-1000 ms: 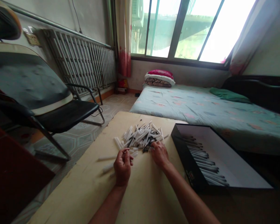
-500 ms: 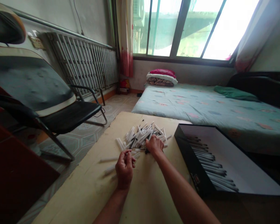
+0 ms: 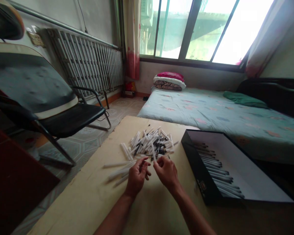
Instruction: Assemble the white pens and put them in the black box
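Just above the near edge of the tan cardboard board [image 3: 75, 202], both bare hands worked close together, a little in front of a loose heap of white plastic tubes [image 3: 149, 143] with black ends, which looked like pen parts. The right hand [image 3: 166, 173] was closed into a light pinch, its fingertips [image 3: 159, 160] gripping one white tube [image 3: 153, 151] near its lower end. They held it up on a tilt, clear of its neighbours, so the grip sat on a single piece. The left hand [image 3: 137, 176] hung just beside the right, its fingers curled loosely inward; whether it held anything could not be told from this view. A few long white strays [image 3: 119, 173] lay fanned out on the board on the outer side of the left hand, their ends running up towards it, though it was unclear whether the hand touched them. At the board's right edge sat an open black box [image 3: 201, 176] with a white floor, holding rows of finished-looking tubes [image 3: 217, 169] laid parallel, their dark ends all towards one side. Left of the board stood a black folding chair [image 3: 63, 120], and beyond its far edge lay a bed with a pale blue sheet [image 3: 198, 111].
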Available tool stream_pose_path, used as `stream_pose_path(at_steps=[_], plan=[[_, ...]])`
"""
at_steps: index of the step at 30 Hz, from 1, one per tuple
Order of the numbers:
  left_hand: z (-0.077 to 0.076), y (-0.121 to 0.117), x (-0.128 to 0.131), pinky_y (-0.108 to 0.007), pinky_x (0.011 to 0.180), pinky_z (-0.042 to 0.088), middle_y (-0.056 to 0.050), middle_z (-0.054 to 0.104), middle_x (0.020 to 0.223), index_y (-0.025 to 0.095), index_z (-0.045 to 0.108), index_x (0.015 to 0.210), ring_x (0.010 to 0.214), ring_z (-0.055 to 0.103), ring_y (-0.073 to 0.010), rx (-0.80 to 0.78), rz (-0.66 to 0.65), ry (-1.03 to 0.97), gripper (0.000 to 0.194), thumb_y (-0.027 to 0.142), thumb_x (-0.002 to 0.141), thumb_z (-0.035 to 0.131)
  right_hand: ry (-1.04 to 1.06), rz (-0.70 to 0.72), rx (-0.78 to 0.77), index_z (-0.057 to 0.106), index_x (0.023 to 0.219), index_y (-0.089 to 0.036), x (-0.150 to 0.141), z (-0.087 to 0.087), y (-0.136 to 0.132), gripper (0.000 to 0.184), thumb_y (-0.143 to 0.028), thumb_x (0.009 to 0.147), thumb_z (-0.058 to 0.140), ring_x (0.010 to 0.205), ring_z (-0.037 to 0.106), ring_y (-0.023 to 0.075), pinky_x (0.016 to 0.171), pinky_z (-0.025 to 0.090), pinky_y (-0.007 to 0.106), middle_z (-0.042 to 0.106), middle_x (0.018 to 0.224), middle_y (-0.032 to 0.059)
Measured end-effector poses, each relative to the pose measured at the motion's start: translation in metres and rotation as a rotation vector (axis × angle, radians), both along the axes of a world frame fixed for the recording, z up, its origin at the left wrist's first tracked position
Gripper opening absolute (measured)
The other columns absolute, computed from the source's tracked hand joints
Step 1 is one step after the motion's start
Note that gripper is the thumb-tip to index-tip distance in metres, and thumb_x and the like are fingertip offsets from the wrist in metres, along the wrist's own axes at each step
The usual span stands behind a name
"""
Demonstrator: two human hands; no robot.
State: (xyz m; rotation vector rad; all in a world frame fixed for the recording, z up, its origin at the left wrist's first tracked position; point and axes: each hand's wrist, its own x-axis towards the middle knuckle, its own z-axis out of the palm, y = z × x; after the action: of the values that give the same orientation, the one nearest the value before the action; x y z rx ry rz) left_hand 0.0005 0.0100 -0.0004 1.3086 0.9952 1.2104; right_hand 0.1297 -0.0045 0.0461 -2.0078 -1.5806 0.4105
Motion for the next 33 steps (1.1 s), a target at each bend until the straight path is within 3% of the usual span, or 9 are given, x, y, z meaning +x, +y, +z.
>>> stream_pose_path(at_steps=[2, 6, 12, 16, 20, 23, 27, 30, 33], plan=[[0.0, 0.0, 0.0, -0.019, 0.038, 0.042, -0.002, 0.061, 0.075, 0.015, 0.052, 0.109, 0.045, 0.054, -0.0084, -0.017, -0.088, -0.009, 0.038, 0.04, 0.08, 0.053, 0.04, 0.074, 0.038, 0.058, 0.068, -0.021, -0.007, -0.004, -0.019, 0.023, -0.041, 0.077, 0.052, 0.057, 0.059, 0.0147, 0.05, 0.036, 0.022, 0.064, 0.061, 0.0005], [-0.002, 0.003, -0.002, -0.016, 0.031, 0.032, 0.003, 0.057, 0.06, 0.015, 0.053, 0.087, 0.036, 0.046, -0.0055, -0.087, -0.158, -0.066, 0.027, 0.04, 0.079, 0.055, 0.03, 0.191, 0.046, 0.057, 0.068, -0.021, -0.005, -0.007, -0.028, 0.022, -0.037, 0.081, 0.05, 0.055, 0.058, 0.0126, 0.051, 0.034, 0.021, 0.063, 0.06, -0.0008], [0.0, 0.008, -0.003, -0.017, 0.031, 0.034, 0.001, 0.061, 0.064, 0.016, 0.048, 0.086, 0.039, 0.051, -0.008, -0.196, -0.061, -0.218, 0.029, 0.044, 0.079, 0.053, -0.336, -0.122, -0.093, 0.059, 0.082, -0.018, 0.048, -0.006, -0.009, 0.01, -0.022, 0.078, 0.051, 0.08, 0.061, 0.019, 0.06, 0.035, 0.024, 0.066, 0.086, 0.0081], [0.005, 0.007, -0.005, -0.018, 0.035, 0.036, 0.0, 0.063, 0.063, 0.016, 0.049, 0.086, 0.042, 0.052, -0.0088, -0.214, -0.025, -0.286, 0.028, 0.042, 0.078, 0.055, -0.39, -0.134, -0.274, 0.062, 0.081, -0.017, 0.066, -0.014, -0.008, 0.014, -0.026, 0.076, 0.052, 0.082, 0.062, 0.0221, 0.058, 0.036, 0.026, 0.067, 0.089, 0.0114], [0.01, 0.006, -0.008, -0.019, 0.042, 0.041, -0.002, 0.065, 0.066, 0.015, 0.051, 0.087, 0.05, 0.056, -0.0106, -0.225, -0.015, -0.389, 0.027, 0.037, 0.076, 0.06, -0.365, -0.133, -0.275, 0.062, 0.075, -0.017, 0.068, -0.025, -0.012, 0.015, -0.026, 0.077, 0.051, 0.077, 0.064, 0.0219, 0.056, 0.035, 0.025, 0.068, 0.085, 0.012], [0.013, 0.006, -0.009, -0.021, 0.049, 0.045, -0.004, 0.067, 0.068, 0.014, 0.052, 0.087, 0.055, 0.059, -0.0114, -0.259, 0.007, -0.489, 0.024, 0.033, 0.074, 0.063, -0.306, -0.152, -0.131, 0.058, 0.069, -0.017, 0.065, -0.027, -0.017, 0.013, -0.024, 0.077, 0.052, 0.069, 0.063, 0.0199, 0.055, 0.035, 0.024, 0.067, 0.074, 0.0101], [0.015, 0.007, -0.011, -0.022, 0.053, 0.048, -0.004, 0.068, 0.068, 0.014, 0.054, 0.084, 0.055, 0.061, -0.0114, -0.315, 0.054, -0.602, 0.023, 0.028, 0.071, 0.067, -0.009, -0.062, 0.219, 0.051, 0.071, -0.018, 0.048, -0.019, -0.031, 0.011, -0.024, 0.08, 0.05, 0.054, 0.055, 0.0128, 0.053, 0.036, 0.021, 0.057, 0.059, -0.0002], [0.014, 0.008, -0.013, -0.022, 0.054, 0.05, -0.004, 0.069, 0.069, 0.014, 0.055, 0.084, 0.056, 0.062, -0.0119, -0.329, 0.075, -0.654, 0.022, 0.027, 0.071, 0.068, 0.18, 0.006, 0.484, 0.052, 0.076, -0.018, 0.027, -0.013, -0.045, 0.009, -0.024, 0.082, 0.048, 0.053, 0.049, 0.0109, 0.054, 0.038, 0.02, 0.052, 0.059, -0.0029], [0.011, 0.01, -0.015, -0.022, 0.056, 0.051, -0.005, 0.07, 0.071, 0.014, 0.055, 0.086, 0.057, 0.063, -0.012, -0.337, 0.084, -0.685, 0.02, 0.025, 0.073, 0.067, 0.264, 0.074, 0.619, 0.054, 0.078, -0.018, 0.012, -0.01, -0.056, 0.007, -0.017, 0.08, 0.047, 0.055, 0.048, 0.0106, 0.054, 0.039, 0.02, 0.051, 0.063, -0.0025]])
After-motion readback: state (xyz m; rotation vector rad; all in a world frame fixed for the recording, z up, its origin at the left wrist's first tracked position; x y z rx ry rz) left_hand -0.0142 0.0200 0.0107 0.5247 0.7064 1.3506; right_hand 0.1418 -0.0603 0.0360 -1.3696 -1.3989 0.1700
